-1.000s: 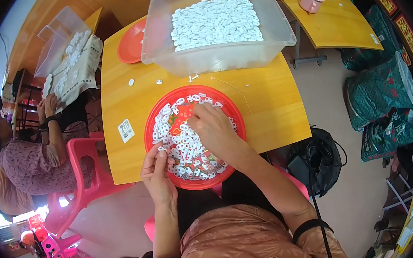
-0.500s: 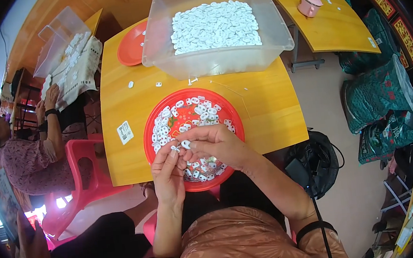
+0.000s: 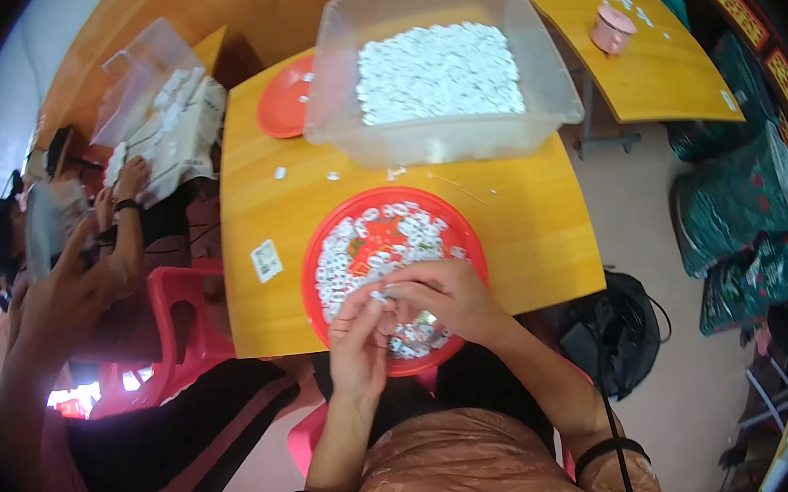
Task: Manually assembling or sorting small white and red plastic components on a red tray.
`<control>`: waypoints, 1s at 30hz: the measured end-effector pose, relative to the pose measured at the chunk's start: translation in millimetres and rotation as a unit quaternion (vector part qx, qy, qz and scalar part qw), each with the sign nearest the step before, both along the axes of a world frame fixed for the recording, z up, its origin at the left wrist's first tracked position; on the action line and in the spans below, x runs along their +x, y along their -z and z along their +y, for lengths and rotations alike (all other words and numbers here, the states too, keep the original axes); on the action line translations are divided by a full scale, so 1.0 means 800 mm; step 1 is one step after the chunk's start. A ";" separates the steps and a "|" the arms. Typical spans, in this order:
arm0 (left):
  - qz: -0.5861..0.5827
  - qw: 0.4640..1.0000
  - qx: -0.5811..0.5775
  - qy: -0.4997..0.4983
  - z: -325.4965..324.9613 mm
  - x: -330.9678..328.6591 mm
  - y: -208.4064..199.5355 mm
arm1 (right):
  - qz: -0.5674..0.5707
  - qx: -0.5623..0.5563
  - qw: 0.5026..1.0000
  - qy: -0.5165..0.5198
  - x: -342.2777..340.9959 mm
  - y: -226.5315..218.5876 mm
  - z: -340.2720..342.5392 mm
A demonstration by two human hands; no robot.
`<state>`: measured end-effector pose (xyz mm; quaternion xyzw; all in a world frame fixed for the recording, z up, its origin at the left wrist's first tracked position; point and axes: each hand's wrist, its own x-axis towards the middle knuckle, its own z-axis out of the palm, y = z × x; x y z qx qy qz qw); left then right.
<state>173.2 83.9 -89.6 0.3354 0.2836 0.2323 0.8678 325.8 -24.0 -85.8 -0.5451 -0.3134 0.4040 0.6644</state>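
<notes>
Above the near part of a round red tray, my two hands meet fingertip to fingertip. My left hand is closed in a pinch around a small white plastic piece. From the other side, the thumb and fingers of my right hand press together at the same spot; they cover most of what they grip, and the piece is blurred. Many loose white plastic pieces, oval and with holes where they show clearly, lie around the inside of the tray below my hands.
Behind the tray stands a large clear bin heaped with white pieces. A red dish, a white label and a few loose pieces are on the yellow table. At left, another person's arm reaches up near a pink chair.
My view has shifted, so the table sits lower and further right. My hands have drawn closer together around the piece. The person at left has raised an arm; the tablet-like panel there is blurred.
</notes>
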 end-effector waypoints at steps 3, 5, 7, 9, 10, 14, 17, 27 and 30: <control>0.009 1.000 -0.007 0.005 -0.002 0.000 -0.006 | 0.032 -0.023 0.999 0.034 -0.012 -0.010 0.000; 0.012 1.000 -0.014 0.001 -0.004 0.003 -0.017 | 0.020 -0.020 0.999 0.039 -0.013 -0.021 0.003; -0.007 1.000 -0.015 0.014 -0.004 0.000 -0.024 | -0.013 -0.005 0.999 0.049 -0.018 -0.018 0.005; -0.010 1.000 -0.019 0.022 -0.003 -0.003 -0.031 | -0.036 0.016 0.998 0.046 -0.023 -0.025 0.007; -0.020 0.999 -0.022 0.024 -0.003 -0.007 -0.032 | -0.039 0.029 0.998 0.046 -0.025 -0.027 0.008; -0.034 0.999 -0.025 0.032 -0.006 -0.011 -0.039 | -0.027 0.034 0.998 0.043 -0.032 -0.039 0.007; -0.041 0.998 -0.032 0.038 -0.006 -0.010 -0.036 | 0.009 0.028 0.998 0.055 -0.032 -0.037 0.004; 0.054 0.993 0.099 -0.032 -0.014 0.014 -0.014 | 0.088 0.041 0.991 0.090 -0.006 0.002 -0.010; 0.064 0.988 0.140 -0.032 -0.019 0.021 -0.009 | 0.077 0.035 0.992 0.097 -0.003 0.010 -0.014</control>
